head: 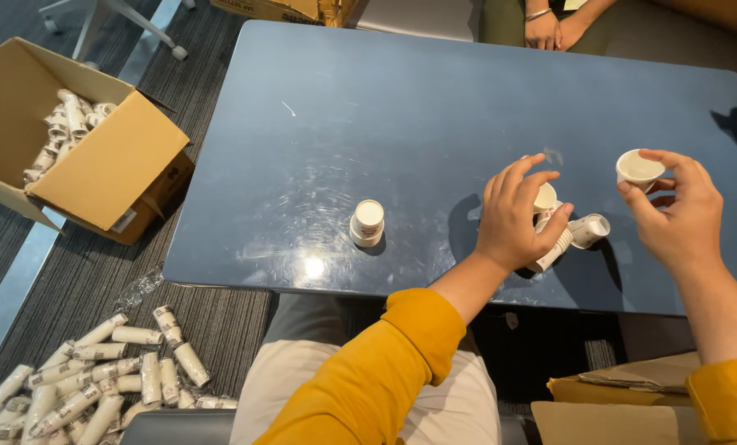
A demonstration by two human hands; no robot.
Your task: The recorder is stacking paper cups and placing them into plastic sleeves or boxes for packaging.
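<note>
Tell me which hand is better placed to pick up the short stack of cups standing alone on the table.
Likely the left hand: it is nearer the lone cup stack. The right hand is farther off and already holds a single cup.

place: office or meeting room, used for packing work
table: large dark blue tabletop (385,107), glossy, ceiling light reflected
floor: grey striped carpet tiles (80,288)
seating: chair base with castors (138,25)
stock: open cardboard box (96,165) of stacked paper cups, more cup sleeves piled on floor (96,379)
people: second person's clasped hands (554,29) at far edge
</note>
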